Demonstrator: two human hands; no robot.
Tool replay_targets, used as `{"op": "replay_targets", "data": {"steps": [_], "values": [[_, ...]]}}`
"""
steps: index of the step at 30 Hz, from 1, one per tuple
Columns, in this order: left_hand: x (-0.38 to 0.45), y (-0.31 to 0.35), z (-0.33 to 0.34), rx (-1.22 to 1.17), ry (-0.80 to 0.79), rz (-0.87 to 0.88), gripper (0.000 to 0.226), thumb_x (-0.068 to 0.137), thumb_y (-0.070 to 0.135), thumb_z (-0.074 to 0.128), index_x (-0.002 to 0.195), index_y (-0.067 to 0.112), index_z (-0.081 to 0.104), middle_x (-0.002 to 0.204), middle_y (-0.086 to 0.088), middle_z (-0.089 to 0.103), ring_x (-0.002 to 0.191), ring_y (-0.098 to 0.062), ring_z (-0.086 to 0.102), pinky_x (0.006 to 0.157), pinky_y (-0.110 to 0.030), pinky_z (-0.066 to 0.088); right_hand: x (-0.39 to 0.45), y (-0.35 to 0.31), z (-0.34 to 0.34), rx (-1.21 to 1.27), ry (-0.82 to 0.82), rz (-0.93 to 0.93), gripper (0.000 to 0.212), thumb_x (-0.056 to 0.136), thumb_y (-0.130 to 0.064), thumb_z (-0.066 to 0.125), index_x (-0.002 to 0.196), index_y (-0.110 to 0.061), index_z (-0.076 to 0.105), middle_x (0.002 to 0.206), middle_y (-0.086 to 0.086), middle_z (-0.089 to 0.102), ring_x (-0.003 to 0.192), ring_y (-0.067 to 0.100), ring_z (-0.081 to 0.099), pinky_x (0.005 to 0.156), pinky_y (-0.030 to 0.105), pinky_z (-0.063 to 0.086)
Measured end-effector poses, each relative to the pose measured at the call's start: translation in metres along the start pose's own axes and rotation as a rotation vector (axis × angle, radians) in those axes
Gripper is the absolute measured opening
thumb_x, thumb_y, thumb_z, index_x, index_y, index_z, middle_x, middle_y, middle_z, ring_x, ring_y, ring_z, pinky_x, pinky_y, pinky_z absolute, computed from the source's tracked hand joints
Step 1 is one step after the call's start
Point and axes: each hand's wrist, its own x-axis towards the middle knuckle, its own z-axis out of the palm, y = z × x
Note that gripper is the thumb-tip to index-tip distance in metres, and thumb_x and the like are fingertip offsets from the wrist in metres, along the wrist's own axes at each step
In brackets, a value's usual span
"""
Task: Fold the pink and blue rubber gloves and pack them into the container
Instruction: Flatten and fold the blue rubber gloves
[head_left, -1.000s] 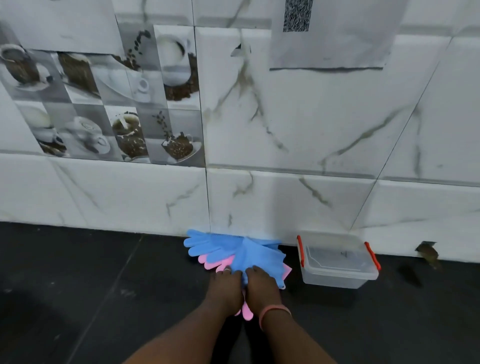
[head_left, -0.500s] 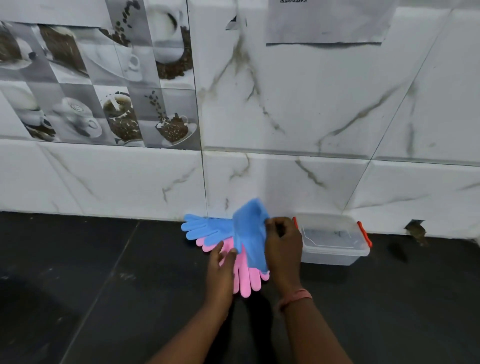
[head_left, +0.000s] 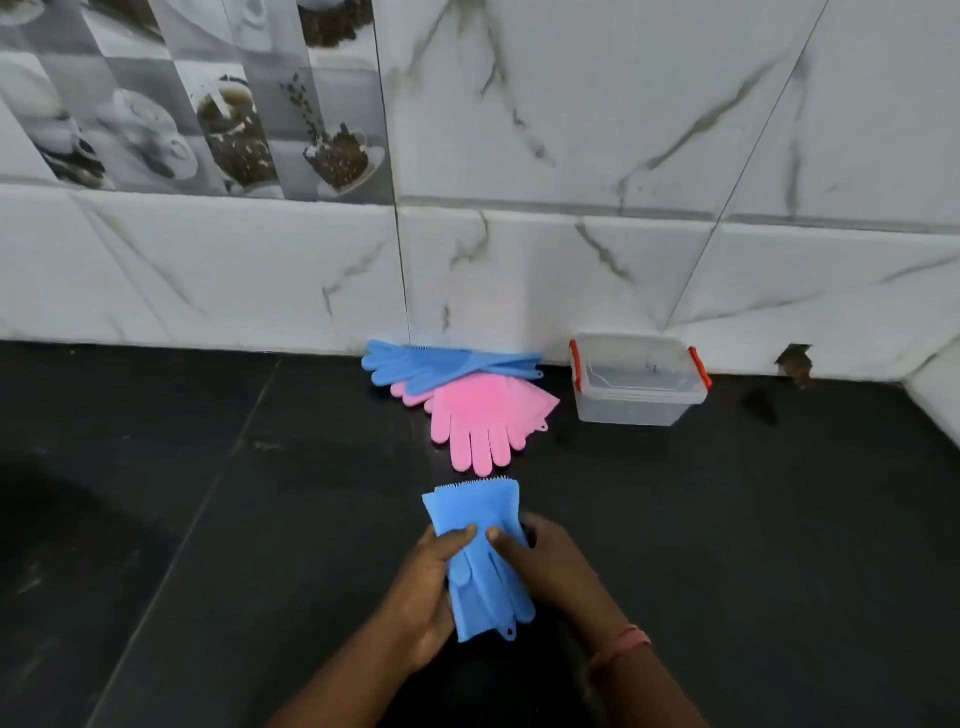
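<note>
- Blue rubber glove (head_left: 480, 551), soft and matte with a fringe of short scrubbing bristles along its far edge, sat nearest the camera, gripped from both sides above the dark counter.
- Left hand (head_left: 423, 587) was clamped on its left edge, thumb pressed across the top face; right hand (head_left: 545, 566) was clamped on its right edge, thumb likewise on top. A thin pink band (head_left: 626, 642) circled the right wrist.
- That glove looked at most half folded: its finger end drooped toward the wrists, limp and floppy, and a small hanging loop showed at the lower corner. Folding seemed to be only starting.
- Black stone-like counter (head_left: 208, 519) under the hands was smooth and faintly glossy, crossed by one pale seam.
- Farther off lay the pink rubber gloves (head_left: 480, 415), flat and unfolded, fingers splayed toward the camera, overlapping each other.
- Second blue rubber glove (head_left: 441, 364) lay just behind, partly over the pink ones, stretched sideways against the wall, also unfolded.
- Clear rectangular plastic container with red side clips (head_left: 639, 405) stood to the right of that pile, near it but apart; no glove was inside, so nothing had been packed. Whether a lid was on I could not tell.
- White marble-pattern wall tiles (head_left: 571, 260) closed the scene, hard and shiny.
- Judged overall, nearly all of the work remained: four gloves to fold and pack.
</note>
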Motion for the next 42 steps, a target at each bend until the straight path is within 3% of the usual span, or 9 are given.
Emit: {"op": "replay_targets", "data": {"steps": [6,12,17,20,23,27,31,36,42], "values": [[-0.013,-0.004,-0.015,0.213,-0.194,0.013,0.078,0.073,-0.016,0.067,0.144,0.012,0.051,0.135,-0.030,0.064,0.122,-0.054,0.062,0.103,-0.069,0.049,-0.009,0.002,-0.018,-0.141,0.231,0.023,0.025,0.093,-0.023,0.065,0.070,-0.014,0.059,0.069,-0.001,0.062,0.059,0.007,0.054,0.056,0.025,0.043],[-0.037,0.036,-0.013,0.727,-0.367,0.299,0.070,0.081,0.005,0.084,0.141,0.028,0.056,0.133,-0.010,0.069,0.121,-0.030,0.068,0.095,-0.044,0.058,-0.031,-0.049,-0.072,0.756,-0.220,0.035,0.030,0.102,-0.017,0.051,0.123,0.003,0.056,0.102,0.025,0.064,0.074,0.026,0.068,0.063,0.036,0.059],[-0.049,0.051,-0.008,1.224,-0.013,1.148,0.041,0.090,0.005,0.063,0.116,0.034,0.071,0.115,0.016,0.065,0.108,-0.006,0.065,0.091,-0.014,0.047,-0.024,-0.053,-0.092,0.865,-0.459,0.013,0.037,0.091,-0.023,0.067,0.122,-0.004,0.066,0.121,0.025,0.064,0.112,0.036,0.063,0.105,0.052,0.046],[-0.048,0.048,-0.028,1.504,0.183,1.367,0.055,0.083,-0.002,0.048,0.118,0.034,0.072,0.112,0.008,0.062,0.100,-0.012,0.060,0.083,-0.021,0.044,0.000,-0.031,-0.100,0.556,-0.370,0.039,0.037,0.089,-0.021,0.069,0.119,0.000,0.067,0.116,0.024,0.068,0.106,0.031,0.065,0.097,0.045,0.054],[-0.045,0.025,-0.066,1.786,0.061,1.231,0.046,0.087,0.006,0.053,0.116,0.029,0.079,0.111,0.003,0.068,0.098,-0.015,0.058,0.083,-0.023,0.042,0.020,-0.006,-0.099,0.087,-0.208,0.116,0.032,0.079,-0.014,0.081,0.108,-0.003,0.072,0.098,0.015,0.073,0.075,0.015,0.068,0.068,0.027,0.056],[-0.040,-0.017,-0.098,1.821,0.067,0.591,0.035,0.098,0.009,0.059,0.126,0.027,0.071,0.130,-0.004,0.060,0.118,-0.025,0.059,0.096,-0.026,0.046,0.032,0.018,-0.093,-0.264,-0.209,0.272,0.027,0.064,-0.024,0.093,0.084,-0.017,0.076,0.080,0.008,0.072,0.063,0.017,0.064,0.053,0.028,0.050],[-0.040,-0.021,-0.098,1.795,0.079,0.641,0.061,0.088,0.001,0.056,0.140,0.032,0.064,0.137,0.003,0.055,0.124,-0.014,0.056,0.103,-0.023,0.046,0.036,0.010,-0.079,-0.527,-0.201,0.127,0.028,0.065,-0.024,0.091,0.089,-0.019,0.077,0.091,0.006,0.077,0.081,0.017,0.072,0.072,0.035,0.061],[-0.041,-0.012,-0.082,1.749,0.140,0.824,0.058,0.078,0.000,0.071,0.128,0.030,0.074,0.137,-0.006,0.063,0.118,-0.020,0.065,0.098,-0.022,0.046,0.052,-0.013,-0.088,-0.533,-0.069,0.010,0.018,0.075,-0.021,0.085,0.088,-0.020,0.073,0.087,0.005,0.072,0.072,0.017,0.068,0.064,0.033,0.058],[-0.038,-0.024,-0.089,1.865,0.005,0.665,0.070,0.079,0.013,0.058,0.144,0.037,0.058,0.151,0.002,0.051,0.136,-0.019,0.049,0.116,-0.034,0.034,0.052,0.016,-0.070,-0.903,0.379,-0.026,0.038,0.089,-0.034,0.067,0.124,-0.020,0.061,0.122,0.006,0.065,0.115,0.027,0.060,0.100,0.046,0.044]]}}
